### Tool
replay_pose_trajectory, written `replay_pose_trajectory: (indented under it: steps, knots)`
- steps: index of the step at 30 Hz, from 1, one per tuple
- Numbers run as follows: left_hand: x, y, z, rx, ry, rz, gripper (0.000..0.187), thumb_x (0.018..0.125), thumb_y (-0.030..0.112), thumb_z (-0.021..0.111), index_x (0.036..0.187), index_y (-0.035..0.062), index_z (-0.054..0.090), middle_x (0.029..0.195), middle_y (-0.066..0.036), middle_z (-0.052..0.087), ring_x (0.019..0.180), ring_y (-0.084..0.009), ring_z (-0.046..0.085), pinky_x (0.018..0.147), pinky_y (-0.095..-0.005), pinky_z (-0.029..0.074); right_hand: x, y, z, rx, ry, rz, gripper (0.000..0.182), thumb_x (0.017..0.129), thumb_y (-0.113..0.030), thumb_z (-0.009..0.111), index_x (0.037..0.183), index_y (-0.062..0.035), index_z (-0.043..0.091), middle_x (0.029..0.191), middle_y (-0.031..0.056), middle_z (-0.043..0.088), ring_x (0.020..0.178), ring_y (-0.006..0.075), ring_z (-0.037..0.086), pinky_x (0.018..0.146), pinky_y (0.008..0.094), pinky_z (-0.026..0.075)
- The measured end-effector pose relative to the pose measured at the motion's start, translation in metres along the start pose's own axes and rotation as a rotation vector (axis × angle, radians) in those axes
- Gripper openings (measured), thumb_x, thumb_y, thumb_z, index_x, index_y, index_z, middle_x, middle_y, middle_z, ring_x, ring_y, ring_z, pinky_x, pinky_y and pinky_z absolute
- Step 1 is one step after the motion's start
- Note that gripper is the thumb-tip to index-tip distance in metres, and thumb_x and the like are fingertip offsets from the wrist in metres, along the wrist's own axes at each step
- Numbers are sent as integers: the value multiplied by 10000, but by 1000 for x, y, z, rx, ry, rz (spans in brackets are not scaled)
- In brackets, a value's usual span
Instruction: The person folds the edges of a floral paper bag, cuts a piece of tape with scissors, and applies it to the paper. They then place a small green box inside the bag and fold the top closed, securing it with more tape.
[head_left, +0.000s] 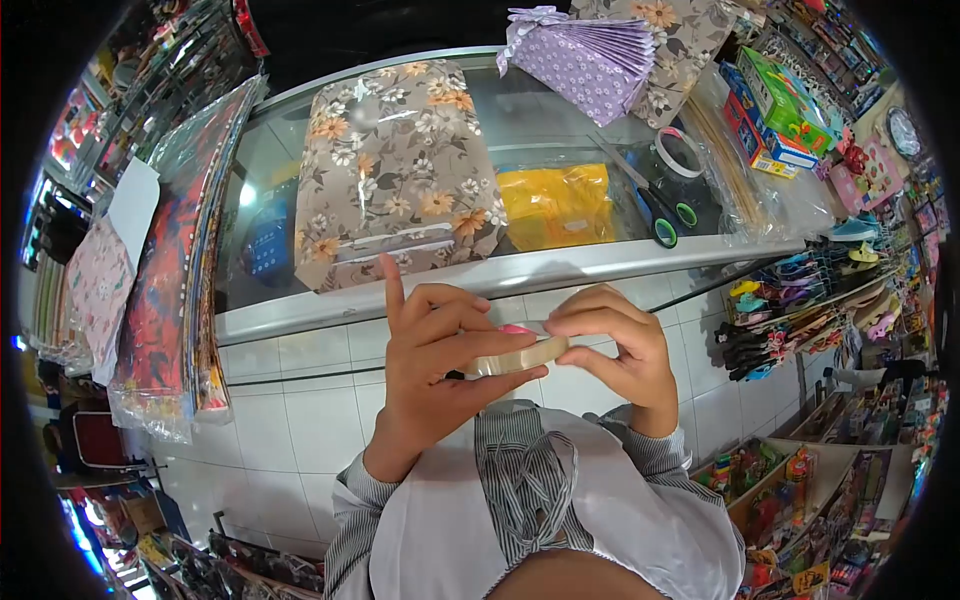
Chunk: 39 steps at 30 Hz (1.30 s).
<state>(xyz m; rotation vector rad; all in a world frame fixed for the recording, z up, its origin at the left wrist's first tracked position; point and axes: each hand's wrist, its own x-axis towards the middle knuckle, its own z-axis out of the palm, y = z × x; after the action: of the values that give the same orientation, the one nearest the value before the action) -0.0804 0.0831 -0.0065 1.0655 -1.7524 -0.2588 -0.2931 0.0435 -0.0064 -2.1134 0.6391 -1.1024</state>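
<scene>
A roll of clear tape (520,360) is held in front of my chest, short of the counter. My left hand (435,355) grips the roll between thumb and fingers, its index finger raised. My right hand (622,345) pinches at the roll's right edge with thumb and fingertips; whether a loose tape end is between them is hard to make out. Beyond my hands, a package in brown floral wrapping paper (400,175) lies on the glass counter (270,315). Scissors (655,200) with black and green handles lie to its right, blades partly open.
A yellow plastic packet (558,205) lies beside the package. Another tape roll (678,153) sits by the scissors. A purple pleated paper piece (580,62) is at the back. Wrapping sheets in plastic (165,260) stand at left; hanging goods (800,310) are at right.
</scene>
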Motion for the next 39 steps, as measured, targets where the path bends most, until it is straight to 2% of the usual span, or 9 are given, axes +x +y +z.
replay_pose_trajectory:
  steps: [9,12,18,21,24,30,33,36,39]
  knots:
    - [-6,14,15,-157,-43,-59,348,547,242,895,873,225,777,753,88,633,967,-142,573,1161,-545,12,-40,23,-3,491,159,105,292,736,16,741,1016,-13,663,1019,109,666,969,238,641,817,314,510]
    - [-9,19,22,-165,-63,-71,341,546,230,896,865,225,777,753,86,643,982,-143,574,1161,-544,12,-54,24,-6,445,145,156,303,741,5,743,1031,-11,656,1042,111,663,979,246,643,831,314,510]
    - [-18,34,39,-142,-98,-66,324,545,211,896,847,221,778,756,82,649,984,-145,576,1159,-545,18,-71,7,-25,48,69,-13,336,744,-16,745,1064,-10,643,1040,102,668,980,248,643,830,319,510]
    - [-26,39,48,-169,-105,-77,335,538,208,896,852,222,779,749,80,643,984,-147,575,1160,-540,22,-84,12,-26,155,89,-2,313,778,22,708,1079,5,624,1067,123,652,993,250,643,836,329,517]
    - [-40,38,53,-197,-92,-94,364,527,207,896,872,222,781,743,81,635,989,-149,569,1163,-527,27,-103,20,-17,594,184,82,283,823,73,645,1098,26,595,1107,151,624,1050,257,625,880,348,516]
    - [-50,50,54,-245,-115,-103,394,524,209,895,900,226,781,741,90,622,976,-148,556,1165,-511,44,-126,31,-8,700,170,107,335,845,87,608,1170,29,553,1169,166,598,1129,255,587,950,360,486]
    - [-52,54,56,-209,-119,-82,390,532,213,895,904,226,781,740,88,619,952,-146,561,1165,-510,51,-127,18,-10,494,153,181,349,825,79,632,1165,21,576,1192,158,604,1122,236,592,959,347,478]
    - [-55,55,60,-149,-149,-47,386,538,216,896,906,222,781,736,84,619,935,-147,566,1164,-511,60,-123,5,-19,190,74,73,338,810,72,647,1141,16,604,1192,152,615,1135,228,588,980,337,464]
    - [-56,59,62,-150,-170,-51,383,539,218,897,904,222,781,730,80,615,929,-147,569,1163,-513,64,-126,9,-25,201,1,43,289,811,72,649,1094,21,626,1143,148,636,1136,245,592,982,356,470]
